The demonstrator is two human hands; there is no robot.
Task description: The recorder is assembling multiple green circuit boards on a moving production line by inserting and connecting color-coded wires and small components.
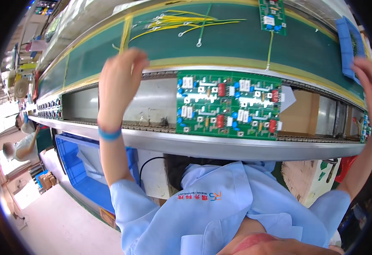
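Observation:
My left hand (124,72) is raised over the near edge of the green work surface, left of a bundle of yellow and green wires (173,21) with ring terminals. Its fingers curl together; what they hold, if anything, is hidden. At the far right, my right hand (369,78) is beside a blue bin (348,49), fingers apart and nothing visible in them. Between my arms, a panel of green circuit boards (228,104) with white, blue and red components lies across the conveyor rails. Neither hand touches it.
Another green circuit board (273,19) lies on the far work surface (237,44). A metal rail (237,146) runs along my side of the conveyor. More boards (50,108) sit down the line at left. A blue crate (73,165) stands below left; another person (24,148) is beyond.

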